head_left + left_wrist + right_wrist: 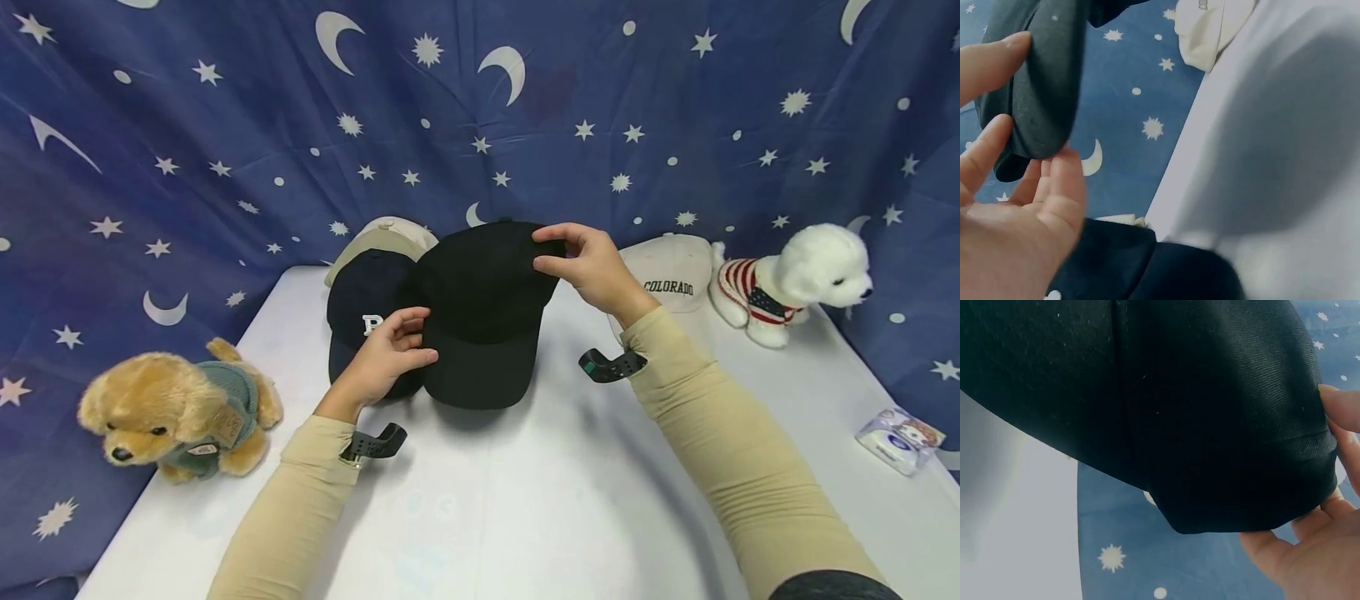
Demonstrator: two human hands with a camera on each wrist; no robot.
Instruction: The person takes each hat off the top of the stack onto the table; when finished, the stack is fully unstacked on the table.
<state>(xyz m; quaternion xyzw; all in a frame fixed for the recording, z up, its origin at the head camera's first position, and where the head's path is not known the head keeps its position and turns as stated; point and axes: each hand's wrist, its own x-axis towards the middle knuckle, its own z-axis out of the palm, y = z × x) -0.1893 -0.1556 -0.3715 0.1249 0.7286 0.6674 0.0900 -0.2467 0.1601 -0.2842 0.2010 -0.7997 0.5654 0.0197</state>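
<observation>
A black baseball cap (480, 292) is held up above the table between both hands, its brim pointing down toward me. My left hand (388, 354) pinches the cap's left edge near the brim, thumb in front and fingers behind. On the opposite side, my right hand (592, 265) grips the crown's upper right edge between thumb and fingers. The right wrist view shows the cap's dark fabric (1229, 425) filling most of the frame. Behind the left hand lies a navy cap (367, 292) with a white letter, partly covered by the black one.
A cream cap (390, 229) sits behind the navy one. Right of the hands are a beige COLORADO cap (675, 267) and a white plush dog (817, 267). A tan plush dog (165, 408) stands left, a tissue pack (896, 440) far right. A starry blue curtain (555, 100) hangs behind.
</observation>
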